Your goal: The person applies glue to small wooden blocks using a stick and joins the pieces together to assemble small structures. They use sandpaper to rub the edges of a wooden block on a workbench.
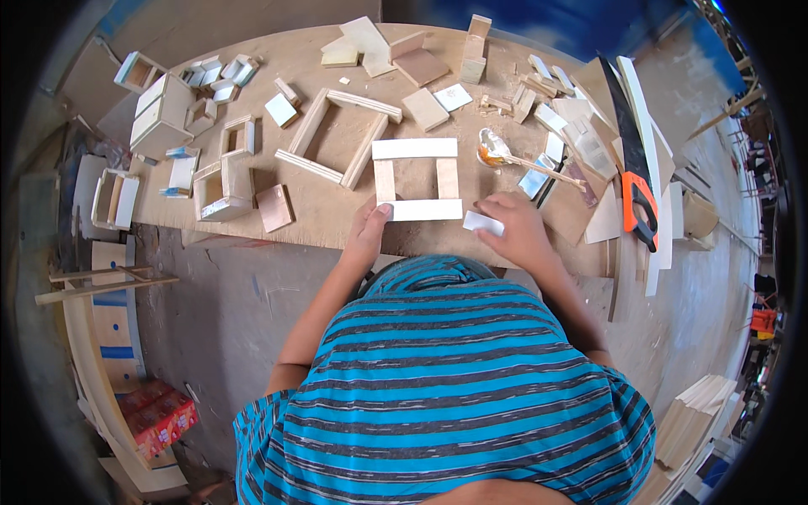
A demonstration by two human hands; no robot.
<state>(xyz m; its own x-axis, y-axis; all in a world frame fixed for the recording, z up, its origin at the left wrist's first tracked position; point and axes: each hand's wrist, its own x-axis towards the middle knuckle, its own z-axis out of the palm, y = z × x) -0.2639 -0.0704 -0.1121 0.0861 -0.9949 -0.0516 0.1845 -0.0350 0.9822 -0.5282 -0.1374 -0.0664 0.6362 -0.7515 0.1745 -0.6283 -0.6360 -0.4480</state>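
Observation:
A small square frame [416,179] of white and bare wooden strips lies flat near the front edge of the workbench [320,220]. My left hand [368,231] rests at its lower left corner, thumb touching the white bottom strip. My right hand [513,225] lies just right of the frame, fingers curled over a small white block [482,222] on the bench. A larger open frame [340,135] lies behind to the left.
A handsaw with orange handle [633,168] lies at the right. A spoon-like glue dish and stick [505,156] sit behind my right hand. Small wooden boxes [224,187] and offcuts crowd the left and back. Planks lean at the floor's left; a red packet [160,414] lies below.

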